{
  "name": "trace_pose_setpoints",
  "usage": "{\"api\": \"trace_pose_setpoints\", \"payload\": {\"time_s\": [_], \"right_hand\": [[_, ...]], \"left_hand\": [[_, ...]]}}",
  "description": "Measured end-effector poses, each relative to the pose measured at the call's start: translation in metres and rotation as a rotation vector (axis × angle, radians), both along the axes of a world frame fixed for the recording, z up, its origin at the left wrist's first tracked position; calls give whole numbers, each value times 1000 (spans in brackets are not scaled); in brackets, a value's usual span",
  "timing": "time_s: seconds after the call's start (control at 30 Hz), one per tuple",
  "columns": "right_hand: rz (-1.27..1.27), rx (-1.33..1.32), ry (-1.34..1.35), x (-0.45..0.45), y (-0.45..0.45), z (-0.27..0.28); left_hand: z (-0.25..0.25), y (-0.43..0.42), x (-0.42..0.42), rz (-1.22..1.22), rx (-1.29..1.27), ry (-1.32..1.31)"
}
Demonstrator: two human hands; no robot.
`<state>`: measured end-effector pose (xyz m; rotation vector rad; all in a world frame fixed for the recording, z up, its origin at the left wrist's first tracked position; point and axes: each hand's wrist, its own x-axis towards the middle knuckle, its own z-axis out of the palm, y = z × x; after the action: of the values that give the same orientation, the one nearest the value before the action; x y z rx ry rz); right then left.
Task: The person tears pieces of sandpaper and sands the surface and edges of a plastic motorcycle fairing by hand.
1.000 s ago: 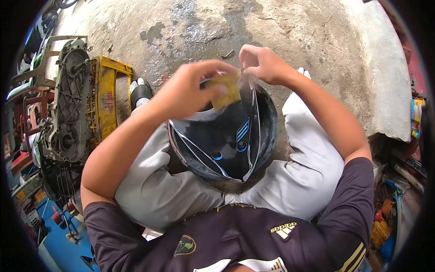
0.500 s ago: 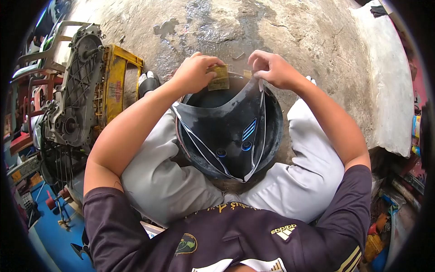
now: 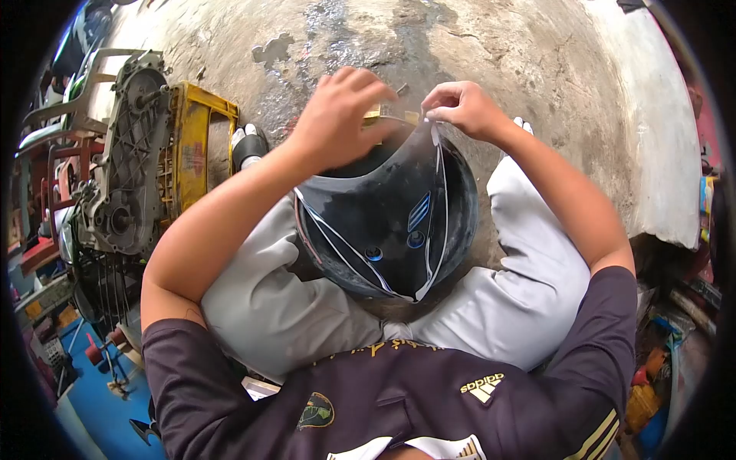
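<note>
A glossy black panel (image 3: 368, 211) with white edge lines and blue markings rests tilted in a round dark basin (image 3: 464, 222) between the knees. At the panel's upper right tip, my right hand (image 3: 464, 111) is closed, pinching the tip between thumb and fingers. My left hand (image 3: 341, 119) hovers over the upper left of the basin, blurred by motion. Part of a yellowish sheet (image 3: 373, 113) shows beside its fingers; whether they grip it cannot be made out. Another small yellowish piece (image 3: 412, 117) lies close to the panel's tip.
Left of the basin stand a yellow crate (image 3: 192, 149) and a grey metal engine casing (image 3: 130, 161). A pale concrete ledge (image 3: 652, 130) runs along the right. Wet patches mark the concrete floor (image 3: 529, 61) ahead. Mixed parts lie at both lower sides.
My left hand first drew back left from the panel's tip with the yellowish sheet, then rose slightly, and less of the sheet shows. My right hand stays at the tip.
</note>
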<state>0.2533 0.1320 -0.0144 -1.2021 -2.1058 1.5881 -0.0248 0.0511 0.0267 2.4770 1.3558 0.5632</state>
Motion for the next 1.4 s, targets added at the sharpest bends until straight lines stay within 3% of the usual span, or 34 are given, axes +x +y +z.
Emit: {"api": "trace_pose_setpoints", "payload": {"time_s": [0.03, 0.1, 0.23, 0.33, 0.4, 0.63, 0.7, 1.4], "right_hand": [[-12, -1, -2, 2, -4, -1], [-33, 20, 8, 4, -9, -3], [-36, 134, -40, 7, -15, -6], [-97, 143, -48, 7, -22, -7], [40, 373, -19, 8, -23, -4], [1, 416, 37, 15, -26, -19], [108, 685, 128, 14, -28, -18], [130, 798, 110, 21, -23, -28]], "left_hand": [[2, -8, 8, -12, -1, -2], [6, -28, 26, -327, -55, -24], [-13, -49, 43, -489, -196, 18], [-23, -54, 42, -502, -207, 54], [-26, -54, 42, -496, -179, 51], [-27, -49, 41, -501, -173, 0], [-26, -50, 40, -527, -164, -15], [-31, -50, 35, -547, -172, -101]]}}
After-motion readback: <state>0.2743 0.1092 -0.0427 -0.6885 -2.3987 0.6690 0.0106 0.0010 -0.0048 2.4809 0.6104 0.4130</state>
